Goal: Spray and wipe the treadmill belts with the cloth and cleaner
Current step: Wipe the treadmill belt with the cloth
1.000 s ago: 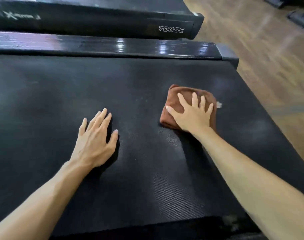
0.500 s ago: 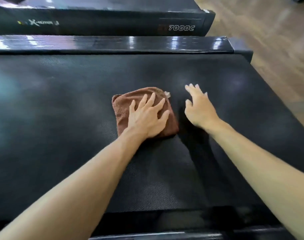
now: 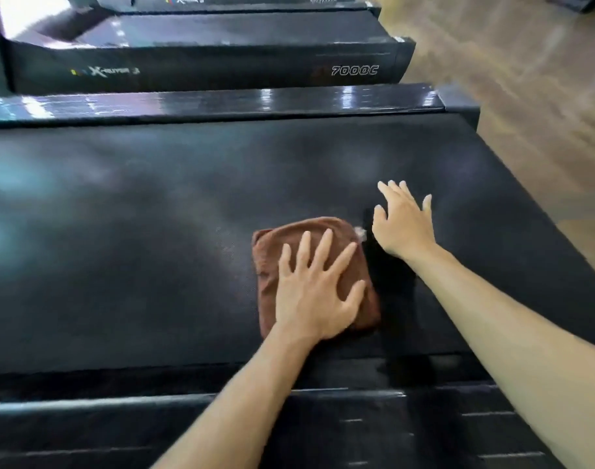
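Left hand point(image 3: 314, 292) lies flat w/ fingers spread and straight, pressing down on the brown cloth point(image 3: 275, 265), which sits folded into a rough square on the treadmill belt point(image 3: 154, 231), right of centre and toward the near edge. Palm covers the cloth's near-right part; the far-left corner and left edge stay uncovered. A small pale tag point(image 3: 360, 232) sticks out at the cloth's far-right corner. Right hand point(image 3: 402, 225) is just beside that corner, fingers straight and slightly fanned, holding nothing; can't tell whether the palm rests on the belt or hangs a bit above it, though a dark shadow sits directly under it. The two hands are near each other but not touching. Belt is black, fine-textured, w/ hazy lighter patches across the far half. Beyond it runs a glossy black side rail point(image 3: 221, 103) catching light reflections, and a near rail point(image 3: 86, 407) w/ ribbed lines crosses the bottom of view under both forearms. Next treadmill point(image 3: 204, 62) over shows "7000C" on its side. Wood-look floor point(image 3: 526, 79) on the right. Cleaner bottle isn't visible from here.
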